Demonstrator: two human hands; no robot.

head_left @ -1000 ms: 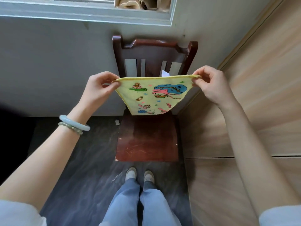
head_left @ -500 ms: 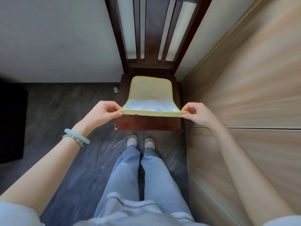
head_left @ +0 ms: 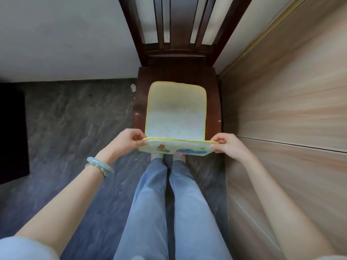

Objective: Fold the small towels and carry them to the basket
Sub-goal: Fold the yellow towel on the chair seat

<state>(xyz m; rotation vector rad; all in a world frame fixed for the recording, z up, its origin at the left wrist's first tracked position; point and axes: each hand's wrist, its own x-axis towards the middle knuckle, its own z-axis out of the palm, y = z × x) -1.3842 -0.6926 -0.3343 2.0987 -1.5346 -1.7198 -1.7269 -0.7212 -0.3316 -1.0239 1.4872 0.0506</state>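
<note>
Pinching both near corners of the small yellow-bordered towel with left hand and right hand, far half on the dark wooden chair seat; liable to fold crooked through uneven pull.

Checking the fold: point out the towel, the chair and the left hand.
towel (head_left: 175, 113), head view, pale face lying on the seat
chair (head_left: 178, 74), head view, bare seat behind the towel
left hand (head_left: 124, 142), head view, back of the hand
</note>
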